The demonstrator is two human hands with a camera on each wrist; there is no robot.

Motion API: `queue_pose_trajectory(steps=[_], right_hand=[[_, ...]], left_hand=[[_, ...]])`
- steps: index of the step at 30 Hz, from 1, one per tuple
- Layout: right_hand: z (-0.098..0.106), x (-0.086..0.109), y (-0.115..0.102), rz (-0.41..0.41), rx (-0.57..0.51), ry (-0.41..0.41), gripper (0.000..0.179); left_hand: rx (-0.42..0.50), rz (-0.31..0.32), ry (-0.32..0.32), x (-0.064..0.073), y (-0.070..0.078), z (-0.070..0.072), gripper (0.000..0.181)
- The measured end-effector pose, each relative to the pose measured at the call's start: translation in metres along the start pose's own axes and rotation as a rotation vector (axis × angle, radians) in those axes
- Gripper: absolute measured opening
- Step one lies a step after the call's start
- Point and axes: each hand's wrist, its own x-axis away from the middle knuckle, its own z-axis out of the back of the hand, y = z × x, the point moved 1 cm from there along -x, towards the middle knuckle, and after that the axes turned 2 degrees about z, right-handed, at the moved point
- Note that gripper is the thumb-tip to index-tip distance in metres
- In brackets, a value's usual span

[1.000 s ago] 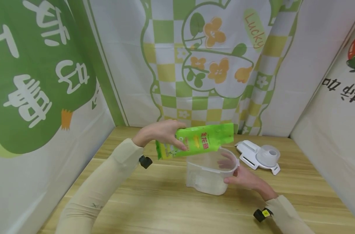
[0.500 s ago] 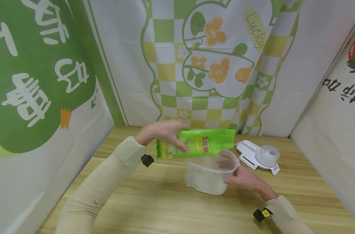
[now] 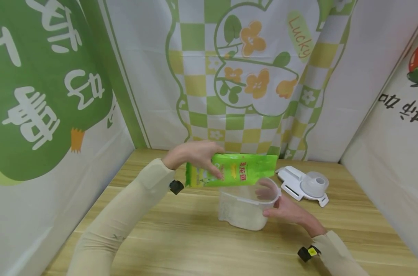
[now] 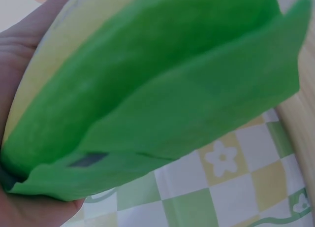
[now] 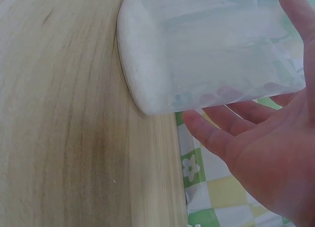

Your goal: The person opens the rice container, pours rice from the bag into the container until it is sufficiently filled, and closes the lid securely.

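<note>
My left hand (image 3: 199, 154) grips a green plastic bag (image 3: 251, 168) with red printed characters and a yellow end, thumb across its near side. The bag lies on its side above a clear plastic container (image 3: 241, 214), its right end over the container's opening. In the left wrist view the green end of the bag (image 4: 197, 89) flares wide at the edge. My right hand (image 3: 291, 211) holds the container at its right side, thumb in front and fingers behind. White contents (image 5: 142, 59) show at the container's bottom in the right wrist view; the grains are too small to make out.
Behind the container, to the right, a white lid (image 3: 295, 180) with a round translucent cap (image 3: 315, 184) lies on the wooden table (image 3: 181, 245). Printed cloth walls (image 3: 153, 76) enclose the table at the back and both sides.
The bag's right end has dropped slightly, and the left hand has shifted a little to the right. Inside the container the lower part looks whiter. The right hand stays in place.
</note>
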Motion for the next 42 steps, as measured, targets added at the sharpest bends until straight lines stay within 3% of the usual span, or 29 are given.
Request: queue_pose_trajectory(steps=[7, 34, 42], right_hand=[[-0.001, 0.0, 0.001, 0.004, -0.012, 0.008, 0.086], [0.0, 0.002, 0.001, -0.031, 0.038, -0.004, 0.085], [0.0, 0.001, -0.001, -0.049, 0.054, 0.009, 0.086]], left_hand=[[0.016, -0.01, -0.009, -0.002, 0.003, 0.003, 0.031], [-0.043, -0.053, -0.004, 0.005, 0.01, 0.021, 0.032], [-0.042, -0.029, -0.019, 0.006, 0.014, 0.025, 0.026]])
